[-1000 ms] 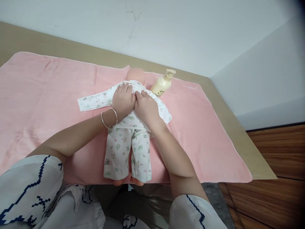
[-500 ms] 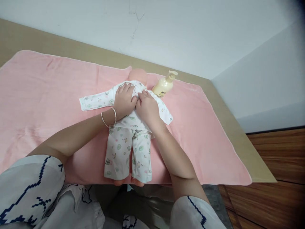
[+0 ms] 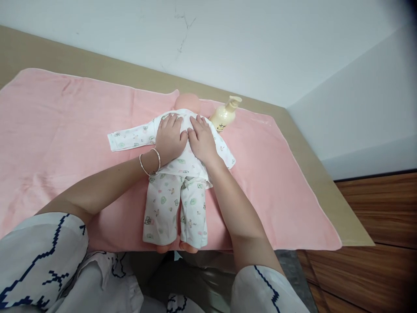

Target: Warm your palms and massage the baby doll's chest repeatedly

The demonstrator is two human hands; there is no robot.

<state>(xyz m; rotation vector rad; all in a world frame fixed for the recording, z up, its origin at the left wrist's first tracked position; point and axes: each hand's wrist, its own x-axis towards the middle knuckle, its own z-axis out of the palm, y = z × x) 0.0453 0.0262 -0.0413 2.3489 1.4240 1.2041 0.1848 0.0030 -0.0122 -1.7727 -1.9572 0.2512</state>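
Left hand (image 3: 170, 140) and right hand (image 3: 202, 141) lie flat, fingers slightly spread, on a peach plastic doll (image 3: 186, 164) in white printed pyjamas (image 3: 163, 208), lying towards twelve o'clock on a broad pink cloth (image 3: 276, 187). Probably light, loosely clothed; best held round its middle.

The doll (image 3: 184, 167) lies on the blanket (image 3: 260, 187), and the blanket lies on the counter (image 3: 312, 165). The bottle (image 3: 224, 116) is right of the doll's head (image 3: 188, 102) (the wall (image 3: 244, 43) is behind them).

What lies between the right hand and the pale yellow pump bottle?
The head view shows a shoulder of the white printed fabric top between the right hand and bottle.
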